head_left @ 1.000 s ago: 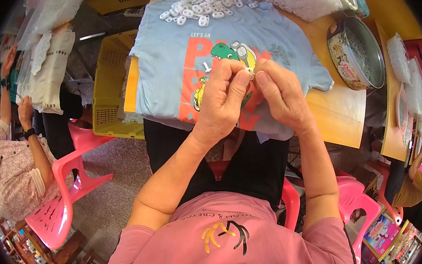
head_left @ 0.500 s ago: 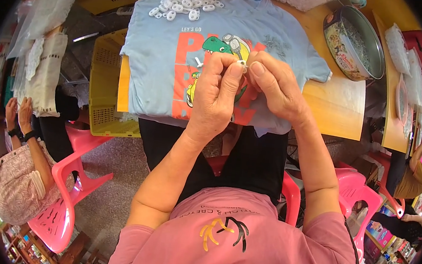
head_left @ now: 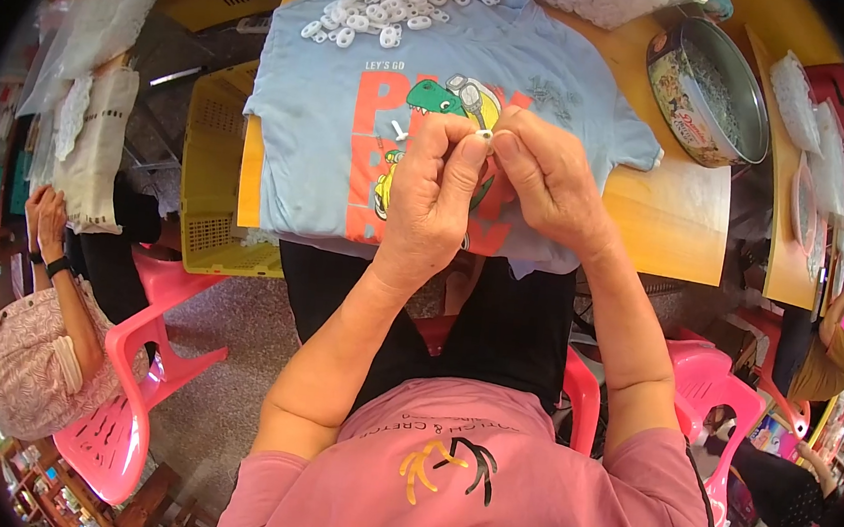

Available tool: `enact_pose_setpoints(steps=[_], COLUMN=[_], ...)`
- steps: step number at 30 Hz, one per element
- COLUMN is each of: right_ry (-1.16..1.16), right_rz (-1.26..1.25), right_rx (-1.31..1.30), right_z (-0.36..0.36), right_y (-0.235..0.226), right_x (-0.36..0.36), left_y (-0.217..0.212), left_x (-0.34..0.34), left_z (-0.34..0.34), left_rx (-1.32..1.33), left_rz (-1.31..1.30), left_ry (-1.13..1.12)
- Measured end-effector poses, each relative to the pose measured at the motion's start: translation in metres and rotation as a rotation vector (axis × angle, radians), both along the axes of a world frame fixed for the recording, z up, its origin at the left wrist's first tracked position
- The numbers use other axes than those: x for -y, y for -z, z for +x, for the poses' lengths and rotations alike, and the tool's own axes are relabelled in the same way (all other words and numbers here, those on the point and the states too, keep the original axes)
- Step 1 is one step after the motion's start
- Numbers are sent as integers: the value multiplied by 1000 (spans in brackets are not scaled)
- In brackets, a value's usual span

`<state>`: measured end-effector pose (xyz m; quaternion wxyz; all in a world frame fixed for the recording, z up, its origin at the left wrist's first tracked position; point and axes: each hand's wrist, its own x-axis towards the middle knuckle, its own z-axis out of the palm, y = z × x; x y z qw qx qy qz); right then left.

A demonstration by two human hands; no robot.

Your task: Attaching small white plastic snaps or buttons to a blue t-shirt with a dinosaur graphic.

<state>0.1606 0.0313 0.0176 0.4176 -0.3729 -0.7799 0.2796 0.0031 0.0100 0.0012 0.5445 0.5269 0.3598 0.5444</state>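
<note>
Above a light blue T-shirt (head_left: 300,163) spread on the table, my two hands meet at the fingertips. Between thumb and forefinger, my left hand (head_left: 434,179) pinches a small white plastic piece (head_left: 482,134). My right hand (head_left: 550,179) is closed in a pinch against the same piece; whatever its fingertips hold is too small and covered to make out. A white T-shaped plastic piece (head_left: 399,131) lies on the shirt just left of my left hand. Farther up the shirt is a loose pile of white oval pieces with two holes (head_left: 390,36).
A round tin (head_left: 673,100) of small metal-looking bits (head_left: 708,93) stands at the table's right. Clear bags of white pieces (head_left: 606,1) lie along the far edge. A yellow crate (head_left: 210,180) sits left of the table, near a pink chair (head_left: 127,368) and another person (head_left: 42,356).
My right fingertips have shifted slightly and cover more of the white piece's right side. Both hands stay together over the shirt. The person at left has drawn their hands together.
</note>
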Motion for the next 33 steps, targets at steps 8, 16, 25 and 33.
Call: enact_pose_setpoints(steps=[8, 16, 25, 33], right_ry=[-16, -92, -90, 4], right_rz=[0, -291, 419, 219], right_rx=[43, -140, 730, 403], right_z=[1, 2, -53, -37], right_y=[-5, -30, -22, -11], right_x=[1, -21, -120, -116], left_y=[-2, 2, 3, 3], left_x=[-2, 4, 1, 2], left_z=[-1, 6, 3, 3], left_rx=[47, 325, 369, 343], left_rz=[-19, -51, -13, -29], left_ry=[66, -40, -73, -40])
